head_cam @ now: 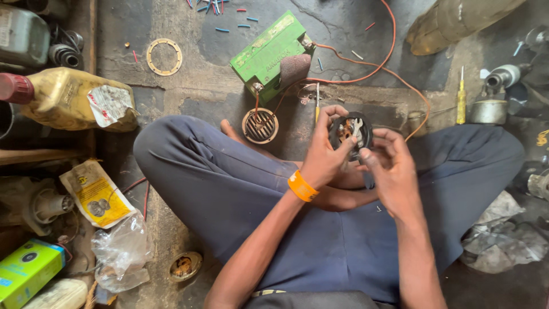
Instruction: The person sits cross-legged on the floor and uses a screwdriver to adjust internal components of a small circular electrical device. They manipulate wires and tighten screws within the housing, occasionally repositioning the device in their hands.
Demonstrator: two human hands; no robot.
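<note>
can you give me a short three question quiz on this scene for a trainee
1. True or false: the left hand wears an orange wristband.
2. Which tool rests on the round black part held in both hands? A) a small spanner B) a hammer C) a paintbrush
3. What lies on the floor right beside the green battery, toward the person's knees?

Key
1. True.
2. A: a small spanner lies across it, with the right hand at its lower edge.
3. A round slotted grille, with thin wires running to the battery.
</note>
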